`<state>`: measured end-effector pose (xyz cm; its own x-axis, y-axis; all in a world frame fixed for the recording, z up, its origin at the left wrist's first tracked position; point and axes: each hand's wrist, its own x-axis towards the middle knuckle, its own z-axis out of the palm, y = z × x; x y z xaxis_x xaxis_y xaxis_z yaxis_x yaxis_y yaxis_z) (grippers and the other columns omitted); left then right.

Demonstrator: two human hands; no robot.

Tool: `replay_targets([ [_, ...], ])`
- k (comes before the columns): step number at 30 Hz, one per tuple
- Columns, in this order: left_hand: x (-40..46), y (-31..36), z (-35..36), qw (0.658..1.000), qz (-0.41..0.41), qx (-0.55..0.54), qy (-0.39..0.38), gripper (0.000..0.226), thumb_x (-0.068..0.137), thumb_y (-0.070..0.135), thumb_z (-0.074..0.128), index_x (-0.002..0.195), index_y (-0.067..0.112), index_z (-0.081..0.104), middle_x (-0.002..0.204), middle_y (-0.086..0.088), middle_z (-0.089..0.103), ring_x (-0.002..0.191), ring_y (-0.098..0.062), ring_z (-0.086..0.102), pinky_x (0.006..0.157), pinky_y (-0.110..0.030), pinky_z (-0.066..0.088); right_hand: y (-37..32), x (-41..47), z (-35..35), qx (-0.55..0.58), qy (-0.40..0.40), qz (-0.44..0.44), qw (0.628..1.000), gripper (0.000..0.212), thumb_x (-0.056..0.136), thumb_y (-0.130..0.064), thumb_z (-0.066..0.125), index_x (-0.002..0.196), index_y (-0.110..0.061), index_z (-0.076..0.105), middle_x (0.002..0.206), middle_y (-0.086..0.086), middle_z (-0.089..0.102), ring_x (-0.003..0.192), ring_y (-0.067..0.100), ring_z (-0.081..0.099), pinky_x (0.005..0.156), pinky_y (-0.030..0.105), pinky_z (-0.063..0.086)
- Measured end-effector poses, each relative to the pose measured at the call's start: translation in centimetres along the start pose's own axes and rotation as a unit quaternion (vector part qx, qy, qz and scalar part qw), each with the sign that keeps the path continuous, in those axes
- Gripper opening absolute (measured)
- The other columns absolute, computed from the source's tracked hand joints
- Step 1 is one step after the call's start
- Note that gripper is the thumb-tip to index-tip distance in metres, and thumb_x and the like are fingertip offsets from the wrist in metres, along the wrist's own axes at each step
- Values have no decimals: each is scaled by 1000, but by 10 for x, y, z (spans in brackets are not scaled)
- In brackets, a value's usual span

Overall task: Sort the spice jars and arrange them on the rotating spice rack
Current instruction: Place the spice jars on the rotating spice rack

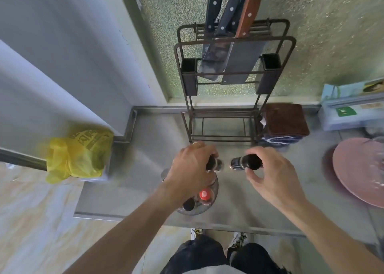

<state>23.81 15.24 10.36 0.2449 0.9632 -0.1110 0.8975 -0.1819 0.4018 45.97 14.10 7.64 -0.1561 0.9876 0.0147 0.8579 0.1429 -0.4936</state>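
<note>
So, my left hand (192, 165) grips one dark jar (215, 164) over the spice rack (215, 185), my right hand (274, 174) another dark jar (245, 162) just beside. Red-capped jar (204, 194) already sits racked by the table's (270, 211) near edge, so I'd guess about halfway.

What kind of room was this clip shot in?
Most likely a home kitchen: a steel counter, knives stored in a wire rack, and a pink plate at the right.

Both arms outstretched, left hand (192, 165) and right hand (272, 174) each in curled grip
</note>
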Motion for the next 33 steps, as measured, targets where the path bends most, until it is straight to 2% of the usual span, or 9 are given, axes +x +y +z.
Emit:
replay_targets([
  [2, -10, -22, -18, 1000, -15, 7, 0, 36, 72, 21, 75, 105, 33, 65, 100, 11, 60, 84, -11, 54, 70, -23, 39, -32, 1, 0, 23, 0, -24, 999, 40, 76, -22, 80, 111, -24, 61, 97, -5, 63, 83, 14, 62, 76, 27, 50],
  [5, -22, -48, -25, 999, -23, 32, -22, 35, 75, 21, 75, 108, 29, 66, 103, 7, 60, 91, -15, 58, 72, -22, 35, -75, 3, 15, 45, -21, -37, 998, 40, 77, -24, 79, 112, -23, 60, 100, -6, 65, 86, 13, 62, 81, 28, 51],
  [10, -34, -79, 3, 998, -14, 46, -44, 30, 81, 23, 70, 111, 25, 66, 106, 1, 58, 94, -20, 60, 78, -28, 46, -112, 4, 64, 22, -86, -21, 996, 40, 78, -22, 76, 113, -22, 57, 108, -2, 64, 95, 21, 63, 85, 34, 52],
  [13, -35, -93, 21, 997, -15, 48, -50, 23, 81, 27, 67, 103, 22, 66, 99, 1, 60, 93, -22, 60, 82, -32, 51, -118, 7, 89, -11, -127, 3, 992, 38, 81, -21, 71, 115, -20, 55, 114, 2, 58, 97, 25, 61, 86, 36, 50],
  [16, -36, -103, 37, 995, -3, 84, -50, 24, 77, 31, 68, 100, 24, 66, 97, 2, 65, 96, -22, 55, 84, -31, 44, -120, 7, 111, -42, -148, 15, 988, 35, 81, -20, 69, 112, -19, 54, 113, 3, 55, 96, 27, 61, 83, 38, 51],
  [19, -37, -108, 49, 992, 8, 117, -50, 26, 76, 28, 65, 101, 21, 64, 98, 2, 68, 99, -23, 52, 88, -32, 37, -121, 7, 129, -97, -151, 16, 984, 30, 83, -21, 67, 111, -20, 55, 109, 1, 60, 101, 23, 57, 81, 35, 52],
  [24, -34, -113, 61, 986, 9, 150, -67, 23, 81, 25, 64, 103, 18, 62, 104, -2, 68, 104, -25, 53, 93, -35, 36, -122, 10, 147, -181, -148, 23, 972, 23, 85, -21, 69, 105, -21, 57, 100, 0, 68, 101, 23, 55, 78, 33, 48],
  [28, -35, -115, 70, 987, 8, 146, -69, 18, 83, 24, 62, 100, 22, 66, 103, -1, 68, 104, -25, 55, 93, -35, 36, -121, 8, 157, -195, -142, 29, 970, 19, 86, -18, 67, 103, -21, 59, 98, 2, 69, 102, 26, 55, 82, 35, 47],
  [33, -37, -119, 79, 990, -5, 122, -66, 24, 80, 26, 63, 104, 25, 65, 103, 1, 69, 106, -25, 55, 91, -35, 35, -120, 0, 157, -177, -129, 18, 975, 28, 81, -20, 72, 107, -22, 61, 101, -1, 70, 103, 25, 57, 89, 34, 47],
])
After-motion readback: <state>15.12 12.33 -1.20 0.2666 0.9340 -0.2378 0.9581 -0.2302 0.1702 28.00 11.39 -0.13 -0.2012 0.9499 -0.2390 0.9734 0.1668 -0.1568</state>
